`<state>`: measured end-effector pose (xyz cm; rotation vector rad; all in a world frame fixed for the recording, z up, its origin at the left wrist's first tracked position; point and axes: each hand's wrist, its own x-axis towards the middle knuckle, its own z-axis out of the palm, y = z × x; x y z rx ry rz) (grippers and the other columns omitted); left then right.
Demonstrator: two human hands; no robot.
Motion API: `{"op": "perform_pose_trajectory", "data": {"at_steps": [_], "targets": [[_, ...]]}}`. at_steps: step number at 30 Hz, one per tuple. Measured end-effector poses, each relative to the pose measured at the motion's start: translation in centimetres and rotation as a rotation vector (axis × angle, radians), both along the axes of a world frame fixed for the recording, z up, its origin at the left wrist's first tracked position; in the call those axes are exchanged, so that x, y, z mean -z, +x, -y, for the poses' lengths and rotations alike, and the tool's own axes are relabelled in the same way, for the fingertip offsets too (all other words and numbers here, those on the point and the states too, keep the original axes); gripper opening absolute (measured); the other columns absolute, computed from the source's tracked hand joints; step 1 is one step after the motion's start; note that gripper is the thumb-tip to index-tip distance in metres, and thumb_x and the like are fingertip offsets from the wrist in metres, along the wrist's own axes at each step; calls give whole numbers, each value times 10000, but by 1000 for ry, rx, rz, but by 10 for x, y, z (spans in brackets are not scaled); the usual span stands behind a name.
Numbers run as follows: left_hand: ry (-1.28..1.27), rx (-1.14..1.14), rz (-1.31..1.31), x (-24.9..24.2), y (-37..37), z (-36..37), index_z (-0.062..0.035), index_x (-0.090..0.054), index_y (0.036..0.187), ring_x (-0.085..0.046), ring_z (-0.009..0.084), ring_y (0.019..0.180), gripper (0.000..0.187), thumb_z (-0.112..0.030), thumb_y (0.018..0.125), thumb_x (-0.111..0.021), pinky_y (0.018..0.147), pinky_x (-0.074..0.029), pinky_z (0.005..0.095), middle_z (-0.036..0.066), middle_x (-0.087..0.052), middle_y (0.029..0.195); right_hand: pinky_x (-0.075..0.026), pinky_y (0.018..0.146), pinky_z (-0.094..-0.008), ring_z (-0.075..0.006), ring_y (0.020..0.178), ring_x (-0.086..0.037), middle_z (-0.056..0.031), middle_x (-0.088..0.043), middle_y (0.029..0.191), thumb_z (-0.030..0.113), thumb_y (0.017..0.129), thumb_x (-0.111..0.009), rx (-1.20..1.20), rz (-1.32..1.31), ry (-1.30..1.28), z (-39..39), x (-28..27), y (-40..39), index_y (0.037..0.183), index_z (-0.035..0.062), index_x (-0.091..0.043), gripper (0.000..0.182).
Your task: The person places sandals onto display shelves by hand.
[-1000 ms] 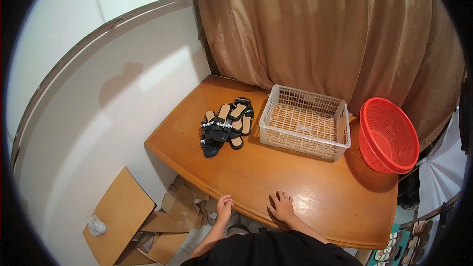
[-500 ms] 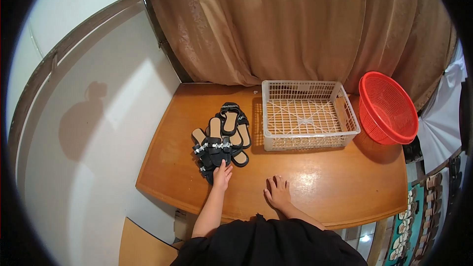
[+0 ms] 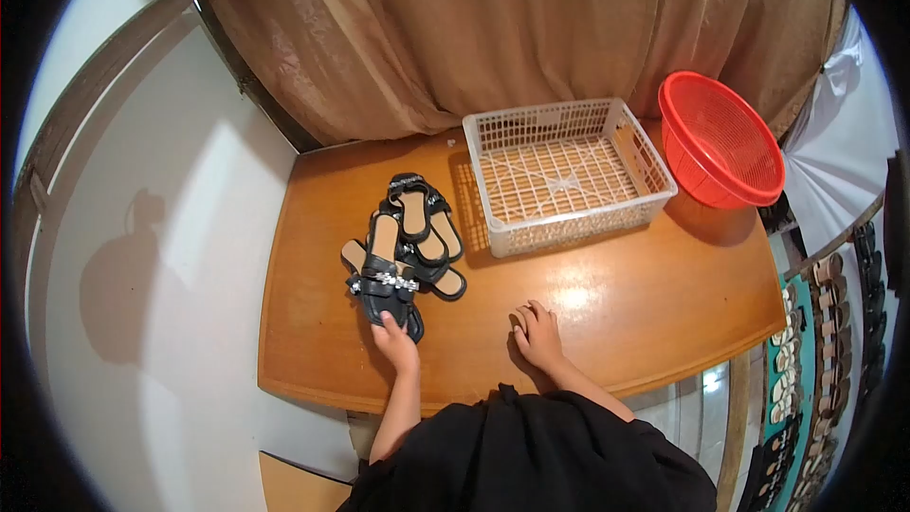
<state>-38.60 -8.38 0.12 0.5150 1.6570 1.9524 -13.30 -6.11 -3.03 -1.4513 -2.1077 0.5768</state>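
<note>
A small pile of black sandals [image 3: 414,213] with tan insoles and shiny decorated straps lies on the left part of the wooden table. My left hand [image 3: 396,343] grips the toe end of one black sandal [image 3: 383,239] at the near side of the pile. Its thumb lies on top of the sole, and the fingers underneath are hidden. Other sandals are partly covered by this one. My right hand [image 3: 538,336] rests on the table to the right of the pile, fingers apart and holding nothing.
A white plastic crate [image 3: 578,225] stands at the back middle of the table [image 3: 626,308]. Right of it, a red plastic basket [image 3: 706,166] leans at a tilt. A brown curtain [image 3: 493,28] hangs behind. Rows of footwear [image 3: 785,360] line the floor at right.
The camera view has shifted and turned a little. My left hand has drawn the sandal's toe end slightly left and toward me. My right hand stays on the table.
</note>
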Motion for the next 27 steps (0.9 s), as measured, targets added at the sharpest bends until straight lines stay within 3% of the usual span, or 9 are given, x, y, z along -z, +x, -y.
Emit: {"op": "perform_pose_trajectory", "data": {"at_steps": [5,11,14,19,20,21,23,24,27], "targets": [[28,11,-150,-21,-12,42,48,-434,1139,-537,182,925,377,-265,929,-409,779,-444,285,126,-531,1069,-327,917,-468,-354,1074,-432,-194,-435,1175,144,757,-547,-30,-60,-121,25,-15,20,1135,28,-466,403],[-14,270,-397,-60,9,64,45,-450,1105,-502,161,952,340,-244,931,-414,856,-383,272,122,-534,1045,-326,916,-446,-382,1074,-412,-226,-366,1208,138,698,-619,127,-236,68,48,-27,47,1224,23,-344,605],[73,375,-352,-61,31,61,23,-468,1038,-499,146,918,271,-221,923,-435,843,-384,263,95,-533,982,-298,922,-508,-396,1125,-358,-231,-306,1246,176,655,-679,234,-168,258,46,-47,67,1267,62,-292,733],[56,642,-474,-52,94,37,-3,-484,988,-508,118,849,184,-158,889,-502,776,-406,249,55,-529,901,-200,946,-598,-387,1227,-257,-202,-287,1295,272,567,-750,-65,190,-47,45,-83,96,1245,84,-334,818],[62,649,-470,-52,107,30,-3,-484,988,-508,118,849,184,-158,889,-502,776,-406,249,55,-529,901,-289,941,-519,-362,1182,-357,-189,-390,1240,280,555,-763,-140,176,11,48,-76,103,1231,73,-359,814],[48,693,-312,-51,119,24,-2,-489,979,-510,118,848,174,-148,886,-506,773,-409,250,54,-534,894,-289,941,-519,-362,1182,-357,-189,-390,1240,280,555,-763,-138,180,14,51,-73,107,1231,73,-359,814],[0,770,-67,-42,135,11,4,-508,988,-516,135,883,167,-121,878,-507,812,-409,265,61,-550,932,-380,897,-407,-338,1066,-481,-191,-504,1115,278,563,-762,-184,-231,-373,58,-64,107,1198,70,-401,760],[-29,798,-179,-42,142,5,7,-505,1015,-515,139,899,187,-118,875,-508,819,-409,268,66,-554,946,-434,821,-335,-333,958,-542,-190,-561,1006,250,572,-751,-92,-256,-160,62,-51,103,1163,52,-435,699],[-94,856,-263,-37,148,-13,13,-488,1072,-518,153,934,244,-122,871,-512,835,-407,271,86,-554,998,-440,798,-359,-337,933,-548,-185,-564,999,228,579,-735,78,-258,-201,67,-37,99,1153,35,-447,671]]}}
